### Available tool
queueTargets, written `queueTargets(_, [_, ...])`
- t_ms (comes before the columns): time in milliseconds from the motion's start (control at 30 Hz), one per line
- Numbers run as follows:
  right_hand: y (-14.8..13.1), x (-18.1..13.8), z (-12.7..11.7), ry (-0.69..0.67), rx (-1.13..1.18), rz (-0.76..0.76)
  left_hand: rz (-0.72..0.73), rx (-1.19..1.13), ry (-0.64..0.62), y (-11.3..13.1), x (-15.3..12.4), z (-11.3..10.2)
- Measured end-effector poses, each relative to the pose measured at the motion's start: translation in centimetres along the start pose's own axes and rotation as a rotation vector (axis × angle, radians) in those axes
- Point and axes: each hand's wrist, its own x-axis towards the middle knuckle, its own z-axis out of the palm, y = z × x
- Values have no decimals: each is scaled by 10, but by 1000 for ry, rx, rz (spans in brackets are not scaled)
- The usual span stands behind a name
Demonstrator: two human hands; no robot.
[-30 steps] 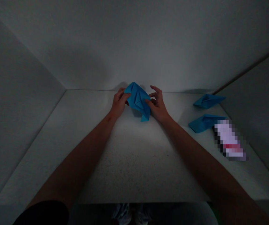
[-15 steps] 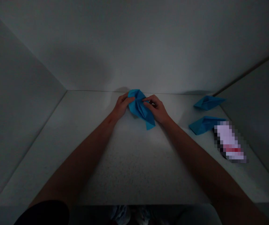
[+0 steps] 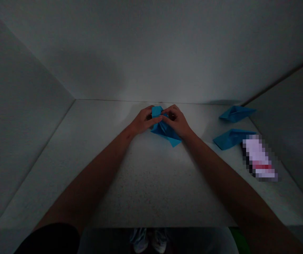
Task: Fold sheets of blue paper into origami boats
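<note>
A piece of folded blue paper [image 3: 166, 130] is held between my two hands near the back of the white table. My left hand [image 3: 144, 120] grips its upper left part, thumb lying across the front. From the other side my right hand [image 3: 176, 120] pinches the paper near its top middle, and the two thumbs nearly meet. Creased flaps fan out below the fingers, with one pointed corner hanging at the lower right. Some of my fingertips are hidden behind the paper.
Two folded blue paper boats stand on the right, one farther back [image 3: 236, 114] and one nearer [image 3: 230, 139]. A blurred-out pale object [image 3: 258, 155] lies beside the nearer boat. White panels [image 3: 151, 53] enclose the table [image 3: 146, 190] at the back and both sides.
My left hand has moved slightly right, its thumb now closer to my right thumb. The paper has shifted right, and its top now shows a narrower, squarish flap.
</note>
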Motion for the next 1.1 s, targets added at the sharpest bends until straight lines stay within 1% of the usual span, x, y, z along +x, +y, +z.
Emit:
queueTargets(100, [-1,-1,1,-17,-12,4,67,35,-4,1,0,0])
queueTargets(167, [-2,-1,2,-1,-10,17,80,24,6,0,1,-1])
queueTargets(300, [-2,0,1,11,20,35,9,-28,32,0,2,-4])
queueTargets(367, [-1,1,1,43,80,58,-34,-55,64,0,4,-4])
queueTargets(433, [2,3,1,95,182,117,-77,-90,108,0,5,-4])
queueTargets(533, [5,5,1,150,350,247,-125,-122,166,0,7,-3])
queueTargets(600, [5,6,0,185,426,305,-138,-125,179,-1,8,-3])
queueTargets(667, [4,6,-1,239,466,328,-164,-133,174,-2,8,-3])
queueTargets(767, [5,7,-2,317,505,330,-243,-164,179,-5,7,-5])
queueTargets(867, [10,9,-4,368,545,304,-297,-195,233,-9,6,-7])
queueTargets(1033, [18,12,-11,423,524,277,-302,-263,380,-11,9,-13])
queueTargets(1100, [18,12,-14,435,500,281,-294,-309,410,-11,10,-15])
